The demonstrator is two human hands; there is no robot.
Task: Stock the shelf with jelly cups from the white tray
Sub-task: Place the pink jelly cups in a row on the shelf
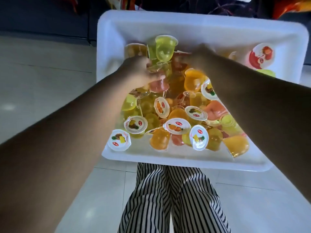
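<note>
On the left, the left hand (138,74) reached into the far-left part of the white tray (185,24), its fingers curled around a small cluster of jelly cups: a pale green cup (165,48) stood up just beyond its knuckles and a pink cup (159,85) hung at its near edge, both touching the hand. How many cups it held could not be counted, since the fingers were turned away from the camera. Toward the middle, the loose heap of jelly cups (176,118) lay below and nearer the person than both hands, between the two forearms, the cups tipped every way with no common axis, some lids up and some on their sides. To the right, the right hand (200,55) was blurred and lay over the far centre of the heap, touching or nearly touching the cups under it; whether its fingers were closed on one could not be told. Further right, a red-lidded cup (261,55) sat apart in the tray's far-right corner, nearer the right hand. No shelf was in view, so the loaded left hand probably had to lift clear of the tray first.
</note>
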